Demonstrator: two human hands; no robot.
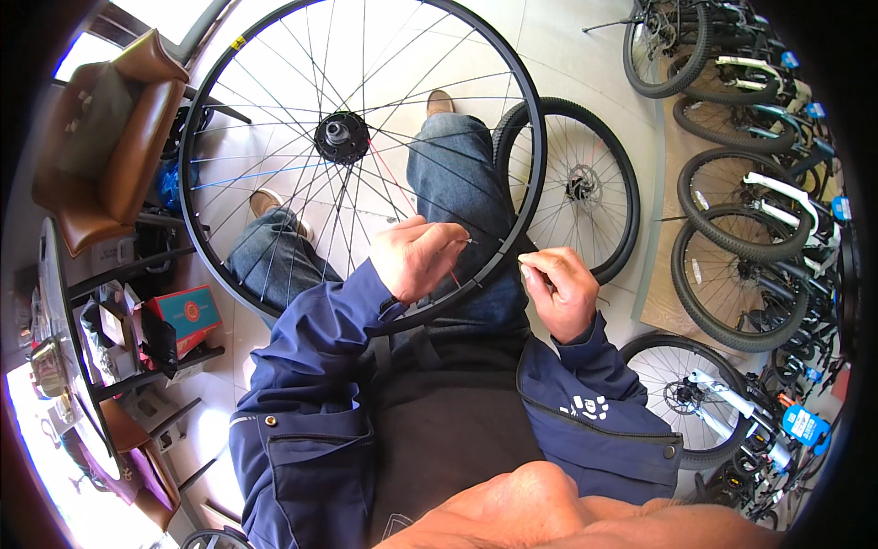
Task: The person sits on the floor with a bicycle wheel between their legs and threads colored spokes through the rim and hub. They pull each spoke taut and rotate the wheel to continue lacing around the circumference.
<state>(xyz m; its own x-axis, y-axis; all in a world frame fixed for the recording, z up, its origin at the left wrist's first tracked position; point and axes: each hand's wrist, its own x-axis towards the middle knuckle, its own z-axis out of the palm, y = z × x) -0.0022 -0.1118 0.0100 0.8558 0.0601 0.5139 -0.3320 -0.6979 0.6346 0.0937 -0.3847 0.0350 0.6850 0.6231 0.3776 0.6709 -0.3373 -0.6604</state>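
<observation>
A bare black bicycle rim (538,151) without a tyre lies across my legs, laced with mostly black spokes to a dark hub (341,137). One red spoke and a blue one stand out among them. My left hand (416,261) is closed in a pinch inside the rim's near right part, on a thin spoke (470,241) whose end shows past the fingertips. Just outside the rim, to the right, my right hand (560,291) is closed with thumb and forefinger together. Whatever lies between those fingertips is too small to name.
A wheel with a tyre (631,197) and disc rotor sits right of my knee. Several bicycles (745,247) line the right side. On the left are a brown leather chair (137,156), a glass-topped table (69,320) and a red and teal box (187,316) on a shelf.
</observation>
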